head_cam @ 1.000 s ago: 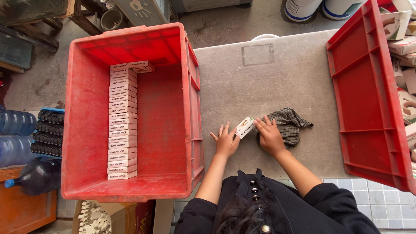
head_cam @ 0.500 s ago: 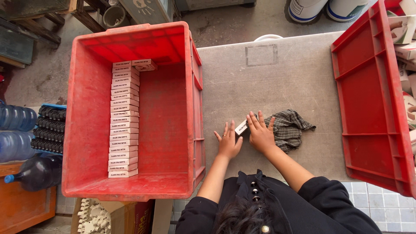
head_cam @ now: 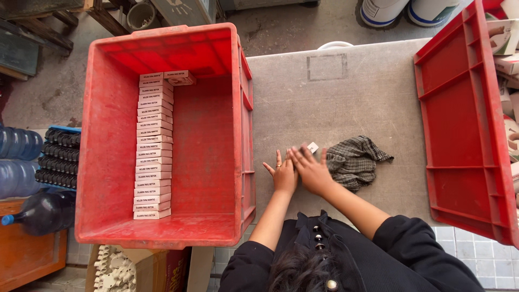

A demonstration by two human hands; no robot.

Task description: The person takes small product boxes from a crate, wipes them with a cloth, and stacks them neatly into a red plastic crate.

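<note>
My left hand (head_cam: 282, 173) and my right hand (head_cam: 311, 168) lie side by side on the grey table (head_cam: 330, 103), fingers spread. A small white box (head_cam: 312, 146) shows just beyond my right fingertips, mostly covered by that hand. A dark checked cloth (head_cam: 354, 161) sits crumpled right of my right hand. The big red crate (head_cam: 162, 135) to the left holds a long row of small white and pink boxes (head_cam: 154, 146) stacked along its floor.
A second red crate (head_cam: 459, 124) stands at the right with pale boxes beyond it. Blue water bottles (head_cam: 19, 162) and black stacked parts (head_cam: 59, 157) sit on the floor at far left. White buckets (head_cam: 405, 11) stand past the table.
My right hand has pressed the small white box down flat onto the table and now covers most of it. My left hand stayed beside it. The view shifted slightly.
</note>
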